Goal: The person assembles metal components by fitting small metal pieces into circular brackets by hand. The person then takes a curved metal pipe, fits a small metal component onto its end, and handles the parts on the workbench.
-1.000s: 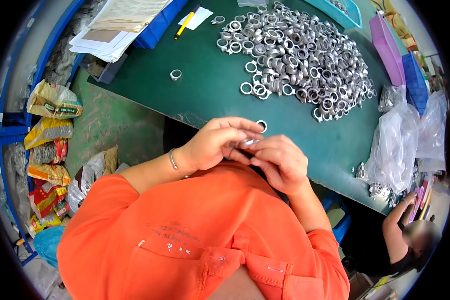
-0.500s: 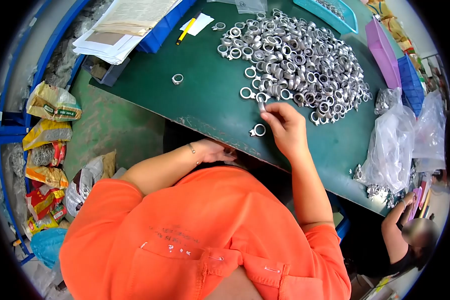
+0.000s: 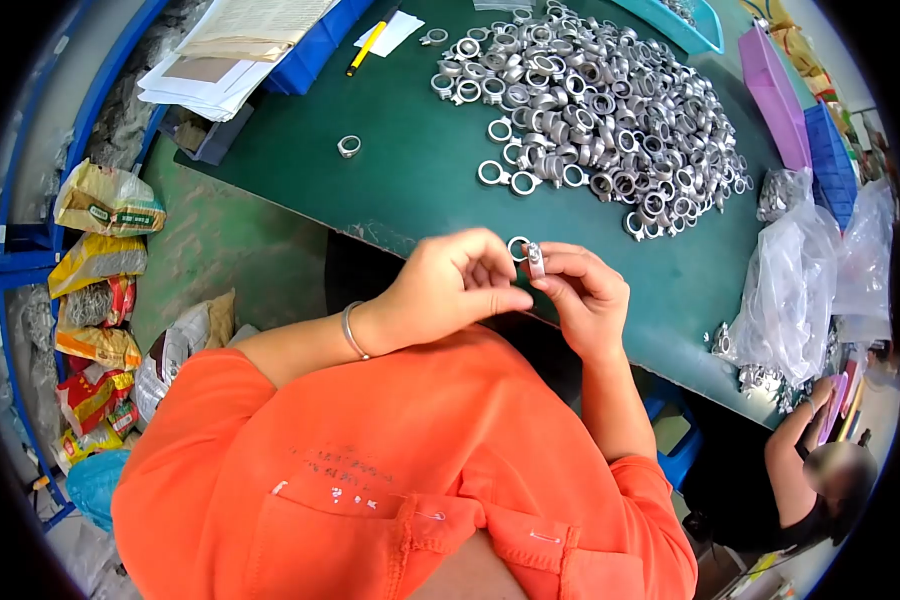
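From my remote view, I saw the right hand [image 3: 590,300] pinching 1 metal ring [image 3: 537,263] edge-on, on the wearer's side of the heap of rings [image 3: 590,110], probably by the fingertips so that most of its band was exposed; the left hand [image 3: 452,287] curled beside it, thumb out, whether gripping anything I could not tell; 1 loose ring [image 3: 517,249] lay between heap and hands, seemingly placed for easy reach

One yellow pen [image 3: 366,50], one turquoise tray [image 3: 695,42], one purple bin [image 3: 773,100], many metal rings [image 3: 592,110] (too heaped to count)
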Tool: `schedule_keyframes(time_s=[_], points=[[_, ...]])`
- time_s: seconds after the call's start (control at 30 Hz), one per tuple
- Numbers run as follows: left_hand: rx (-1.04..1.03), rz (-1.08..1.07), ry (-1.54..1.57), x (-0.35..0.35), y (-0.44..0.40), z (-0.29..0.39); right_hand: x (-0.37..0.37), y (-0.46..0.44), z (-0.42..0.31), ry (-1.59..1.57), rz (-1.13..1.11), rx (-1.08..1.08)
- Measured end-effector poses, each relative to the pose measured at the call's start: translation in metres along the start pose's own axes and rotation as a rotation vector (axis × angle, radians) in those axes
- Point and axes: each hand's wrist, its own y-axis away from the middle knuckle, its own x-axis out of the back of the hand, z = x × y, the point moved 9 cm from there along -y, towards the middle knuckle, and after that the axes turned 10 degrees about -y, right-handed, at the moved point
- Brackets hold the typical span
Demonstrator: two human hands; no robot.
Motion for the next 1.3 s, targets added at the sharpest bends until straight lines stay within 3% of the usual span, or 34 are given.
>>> schedule_keyframes(time_s=[0.1, 0.27, 0.4, 0.5, 0.57, 0.67, 0.8, 0.9, 1.2, 1.3], points=[[-0.007, 0.046, 0.142, 0.004, -0.006, -0.002, -0.004, 0.001, -0.009, 0.114, -0.021, 0.069], [-0.299, 0.115, -0.297, 0.009, -0.002, 0.031, -0.014, 0.006, -0.033, 0.34, -0.04, 0.276], [-0.317, 0.11, -0.328, 0.008, 0.0, 0.025, -0.013, 0.008, -0.046, 0.387, 0.025, 0.351], [-0.248, 0.135, -0.139, 0.011, -0.001, 0.014, -0.019, 0.012, -0.057, 0.511, -0.008, 0.467], [0.215, 0.084, 0.595, 0.005, -0.003, -0.028, -0.04, 0.007, -0.057, 0.43, -0.169, 0.471], [0.457, 0.012, 0.925, 0.003, 0.003, -0.054, -0.052, -0.012, -0.054, 0.337, -0.3, 0.447], [0.423, 0.063, 0.806, 0.014, 0.006, -0.054, -0.059, -0.071, -0.02, 0.862, -0.309, 0.49], [0.43, 0.087, 0.715, 0.014, 0.008, -0.048, -0.06, -0.084, 0.003, 1.036, -0.423, 0.503], [0.509, -0.084, 0.603, -0.007, 0.001, -0.053, 0.01, -0.021, -0.011, 0.915, -0.379, 0.311], [0.517, -0.12, 0.591, -0.015, -0.003, -0.052, 0.038, -0.004, -0.017, 0.613, -0.233, 0.193]])
